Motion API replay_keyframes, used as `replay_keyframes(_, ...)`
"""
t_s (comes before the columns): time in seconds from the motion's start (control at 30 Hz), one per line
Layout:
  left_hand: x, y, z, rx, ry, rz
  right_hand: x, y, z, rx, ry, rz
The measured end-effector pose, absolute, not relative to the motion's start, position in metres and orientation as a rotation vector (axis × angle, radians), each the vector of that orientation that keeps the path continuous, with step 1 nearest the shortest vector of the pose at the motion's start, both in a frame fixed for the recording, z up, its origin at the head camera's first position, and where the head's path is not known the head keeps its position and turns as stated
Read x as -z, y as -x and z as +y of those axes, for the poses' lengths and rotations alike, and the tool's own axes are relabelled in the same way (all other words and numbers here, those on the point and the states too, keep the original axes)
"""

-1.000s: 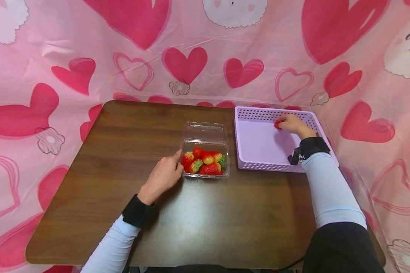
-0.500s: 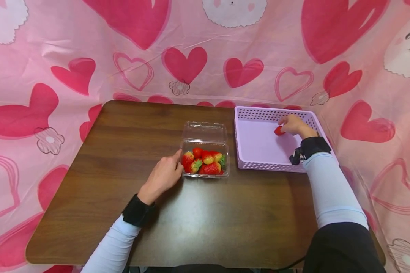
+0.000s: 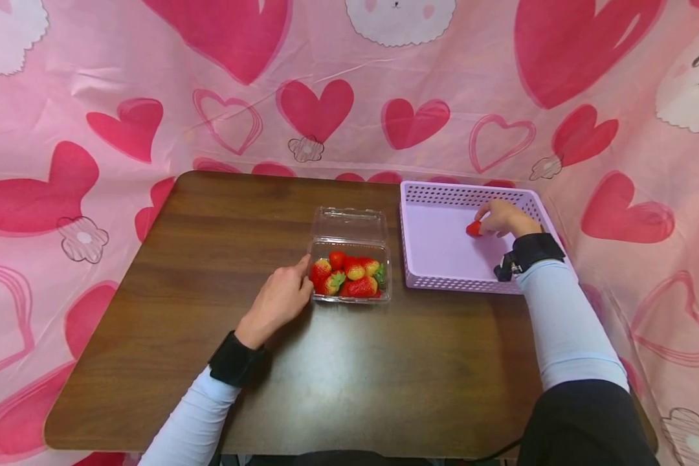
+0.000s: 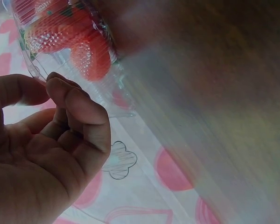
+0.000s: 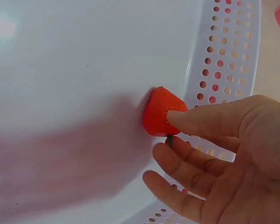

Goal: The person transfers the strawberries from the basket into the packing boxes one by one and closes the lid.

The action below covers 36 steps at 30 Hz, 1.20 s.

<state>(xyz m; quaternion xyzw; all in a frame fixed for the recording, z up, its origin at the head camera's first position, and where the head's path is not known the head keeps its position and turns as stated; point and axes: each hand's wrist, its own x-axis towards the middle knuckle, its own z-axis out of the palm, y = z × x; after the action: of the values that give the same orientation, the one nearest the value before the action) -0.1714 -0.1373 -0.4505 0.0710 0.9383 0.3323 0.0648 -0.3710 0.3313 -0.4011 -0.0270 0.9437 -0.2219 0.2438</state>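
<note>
In the purple basket (image 3: 433,249), my right hand (image 3: 501,217) pinches a red strawberry (image 5: 161,112) close over the basket floor. The thumb lies on its side, and a green stem pokes out below. My left hand (image 3: 279,294) is at the left side of a clear plastic clamshell container (image 3: 349,226), whose lid stands open toward the back. Its thumb and index finger pinch the container's edge, as the left wrist view shows. Inside the container lie several strawberries (image 3: 361,287), red with yellowish parts and some green leaves.
Both containers stand on a brown wooden table (image 3: 384,382), the basket to the right of the clamshell near the back edge. Perforated walls surround the basket floor. A pink curtain (image 3: 303,58) with hearts hangs behind the table and along its sides.
My right hand has brought the strawberry a little nearer to me inside the basket, away from its back wall. The left hand and the clamshell container have stayed in place.
</note>
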Motion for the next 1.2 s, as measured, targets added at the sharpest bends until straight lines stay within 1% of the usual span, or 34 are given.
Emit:
replay_keyframes(0.33,0.4515,0.1714,-0.1373,-0.998,-0.224,2.842,0.3993,0.3695,0.3331,0.602,-0.005,2.551)
replay_keyframes(0.67,0.4516,0.1715,-0.1379,-1.012,-0.231,2.845,0.4015,0.3738,0.3352,0.56,0.005,2.503)
replay_keyframes(1.2,0.4515,0.1696,-0.1387,-1.014,-0.234,2.836,0.3926,0.3649,0.3277,0.553,0.089,2.512)
